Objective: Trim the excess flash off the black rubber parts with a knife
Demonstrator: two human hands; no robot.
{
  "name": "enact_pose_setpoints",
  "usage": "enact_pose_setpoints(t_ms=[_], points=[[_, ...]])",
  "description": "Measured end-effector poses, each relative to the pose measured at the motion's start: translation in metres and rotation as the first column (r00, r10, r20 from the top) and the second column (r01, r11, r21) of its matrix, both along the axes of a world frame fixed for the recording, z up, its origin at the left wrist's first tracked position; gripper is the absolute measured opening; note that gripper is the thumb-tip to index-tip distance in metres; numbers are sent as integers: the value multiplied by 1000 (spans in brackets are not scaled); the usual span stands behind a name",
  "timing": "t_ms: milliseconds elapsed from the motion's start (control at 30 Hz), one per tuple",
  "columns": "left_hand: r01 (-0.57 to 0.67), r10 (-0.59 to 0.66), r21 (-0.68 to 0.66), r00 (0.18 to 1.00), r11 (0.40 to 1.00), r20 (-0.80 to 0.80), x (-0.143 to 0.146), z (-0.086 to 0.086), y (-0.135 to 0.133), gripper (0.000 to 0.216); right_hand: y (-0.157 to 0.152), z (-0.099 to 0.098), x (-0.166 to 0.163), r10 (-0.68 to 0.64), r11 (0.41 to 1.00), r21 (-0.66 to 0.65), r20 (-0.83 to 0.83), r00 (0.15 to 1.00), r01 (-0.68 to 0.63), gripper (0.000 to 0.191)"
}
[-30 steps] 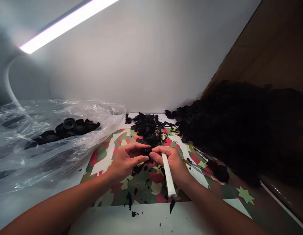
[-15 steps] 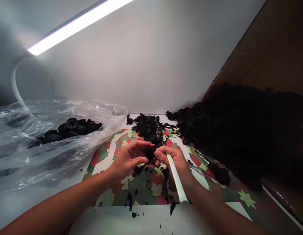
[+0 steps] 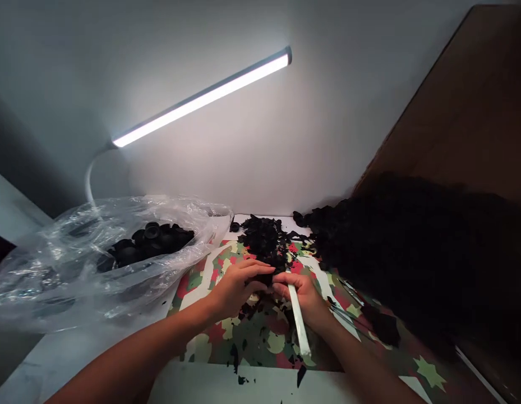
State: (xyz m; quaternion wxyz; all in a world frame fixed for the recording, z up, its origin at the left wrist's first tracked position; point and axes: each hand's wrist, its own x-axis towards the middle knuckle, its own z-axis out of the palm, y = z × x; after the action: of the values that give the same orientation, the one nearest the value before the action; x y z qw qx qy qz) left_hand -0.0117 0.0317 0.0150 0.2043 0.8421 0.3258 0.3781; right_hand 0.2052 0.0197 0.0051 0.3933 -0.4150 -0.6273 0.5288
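Left hand (image 3: 237, 286): thumb and fingers closed in a pinch on a small black rubber piece (image 3: 263, 276), raised just above the camouflage-patterned cutting mat (image 3: 213, 336). The fingers cover most of the piece, so its shape cannot be told.

Right hand (image 3: 304, 297): clamped round a slim white flat-handled tool (image 3: 299, 328). The working end meets the piece at the pinch and the handle trails back toward the wrist. The tip itself is hidden. The two-handed pinch probably steadies the piece against the tool.

Directly below the grip: black flakes scattered on the mat. Just beyond it: a loose heap of black trimmings (image 3: 264, 240).

Left of the grip: a clear plastic bag (image 3: 67, 280) lying open and holding round black rubber parts (image 3: 153, 240), within that hand's reach.

Right of the grip: a large dark pile (image 3: 411, 252) against a brown board (image 3: 474, 112).

Above the grip: a white LED lamp bar (image 3: 201, 101), slanted over the work and likely lighting it.
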Motion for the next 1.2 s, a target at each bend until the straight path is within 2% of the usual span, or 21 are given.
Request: enact_pose_setpoints(t_ms=[67,133,200,267,333,400,433,500,567,633,667,733,767,800,833,867,933,967,1033,1100,1200], points=[[-84,101,189,991,978,-82,-6,0,0,34,2,-1,7,-21,990,140,60,998,13,21],[-7,118,385,957,923,-266,-11,5,-5,27,7,-3,16,-152,929,357,138,979,94,25],[175,57,444,885,879,-463,-13,15,-14,20,12,-6,25,-238,879,464,223,945,112,31],[206,69,437,842,875,-535,-14,33,-22,22,15,-8,29,-308,874,466,314,898,137,45],[52,211,496,863,867,-459,-22,58,-26,31,16,-9,28,-362,870,457,342,867,184,42],[-130,401,595,846,794,-350,-43,88,-25,32,16,-7,24,-376,866,463,358,855,187,37],[-258,528,616,792,744,-306,-59,101,-23,30,15,-6,22,-373,865,469,365,853,178,38],[-521,752,568,582,637,-310,-101,121,-16,24,14,-5,19,-362,870,465,370,855,167,53],[-643,798,482,403,595,-447,-146,125,-5,19,14,-6,19,-393,852,485,341,854,198,64],[-688,750,392,343,610,-566,-180,119,6,22,16,-8,23,-427,836,505,353,832,215,61],[-702,754,384,335,600,-565,-188,115,9,29,18,-8,26,-444,828,516,361,820,221,59],[-705,784,412,336,576,-522,-185,113,9,41,23,-6,34,-476,808,545,377,795,225,49],[-701,822,458,344,547,-454,-174,113,5,42,27,-3,39,-494,795,564,386,779,224,43],[-685,867,532,400,498,-297,-158,114,-1,41,32,2,44,-516,780,584,395,760,226,37],[-655,850,571,501,496,-163,-138,114,-8,37,38,8,50,-541,763,604,402,739,230,31],[-611,785,586,616,533,-72,-115,112,-16,34,45,15,57,-573,742,629,416,706,232,28],[-423,496,664,864,616,90,-70,99,-29,32,61,30,73,-646,695,680,447,619,234,22],[-259,333,682,943,684,23,-50,89,-34,34,68,38,82,-710,650,738,506,489,180,23],[8,141,611,971,791,-195,-20,63,-38,33,82,50,100,-781,619,779,595,193,101,30],[125,32,513,957,849,-287,-4,36,-36,28,91,58,115,-726,682,727,686,-51,77,40],[178,-28,419,940,890,-341,-4,6,-29,20,93,61,131,-668,729,679,733,-127,84,41]])
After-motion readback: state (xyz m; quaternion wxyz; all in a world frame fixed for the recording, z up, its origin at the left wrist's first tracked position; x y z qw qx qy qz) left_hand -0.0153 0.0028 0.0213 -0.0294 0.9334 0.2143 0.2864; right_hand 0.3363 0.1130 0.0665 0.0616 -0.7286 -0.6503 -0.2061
